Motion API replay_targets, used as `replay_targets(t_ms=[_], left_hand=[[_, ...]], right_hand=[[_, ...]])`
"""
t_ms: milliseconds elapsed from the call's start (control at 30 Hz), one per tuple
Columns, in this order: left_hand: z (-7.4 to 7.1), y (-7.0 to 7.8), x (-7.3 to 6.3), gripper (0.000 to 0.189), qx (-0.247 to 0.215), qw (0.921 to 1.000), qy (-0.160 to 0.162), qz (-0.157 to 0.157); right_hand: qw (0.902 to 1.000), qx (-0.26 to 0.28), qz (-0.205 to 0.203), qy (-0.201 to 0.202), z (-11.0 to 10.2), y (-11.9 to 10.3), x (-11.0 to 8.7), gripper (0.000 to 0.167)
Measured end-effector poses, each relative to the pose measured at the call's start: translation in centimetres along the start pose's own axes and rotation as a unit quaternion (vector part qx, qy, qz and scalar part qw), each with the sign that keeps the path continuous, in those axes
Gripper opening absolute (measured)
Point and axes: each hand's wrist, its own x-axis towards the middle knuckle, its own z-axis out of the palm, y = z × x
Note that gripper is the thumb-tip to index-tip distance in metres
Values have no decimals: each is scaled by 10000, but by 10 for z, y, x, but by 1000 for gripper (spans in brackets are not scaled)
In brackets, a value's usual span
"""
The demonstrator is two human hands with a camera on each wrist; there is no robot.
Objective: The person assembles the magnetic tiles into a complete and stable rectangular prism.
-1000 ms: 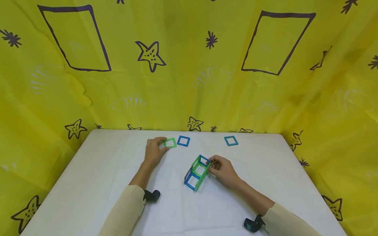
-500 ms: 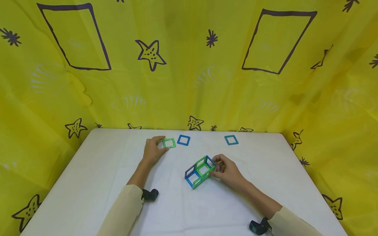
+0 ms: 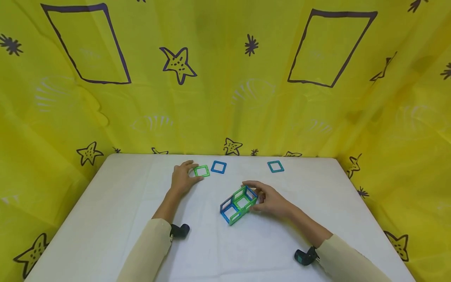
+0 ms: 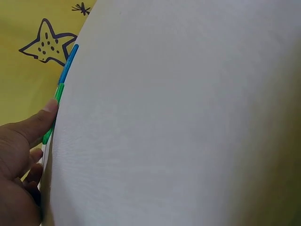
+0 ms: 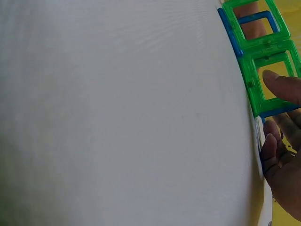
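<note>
On the left side of the table, my left hand (image 3: 182, 179) holds a green square magnetic tile frame (image 3: 202, 171) by its edges, thumb at the near side, fingers at the far side. The tile lies flat; in the left wrist view the thumb rests along the green tile (image 4: 59, 94). Near the middle stands a two-cell open structure of green and blue magnetic tiles (image 3: 239, 210). My right hand (image 3: 272, 199) grips its right end, index finger over the far corner and thumb at the near green side. The right wrist view shows that thumb over a green frame (image 5: 251, 89).
A blue square tile (image 3: 219, 167) lies just right of the green one. A teal square tile (image 3: 275, 166) lies further right near the back edge. The white table (image 3: 123, 203) meets a yellow patterned curtain (image 3: 211, 117) behind.
The structure has turned clockwise, its far end swinging right. My right index finger has stretched over to its far corner. The left hand and green tile have shifted slightly left.
</note>
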Motion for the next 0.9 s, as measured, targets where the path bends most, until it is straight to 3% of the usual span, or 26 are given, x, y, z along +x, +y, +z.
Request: replay_targets(t_ms=[467, 667, 900], left_hand=[[-4, -7, -4, 53, -1021, 9947, -38, 70], [-6, -9, -3, 58, -1176, 9927, -139, 244], [-10, -8, -6, 50, -1276, 9906, -158, 465]], right_hand=[[9995, 118, -272, -119, -3, 4, 0, 79], [9994, 100, -324, -53, -6, 7, 0, 79], [9996, 175, -183, 103, -7, 6, -2, 78]])
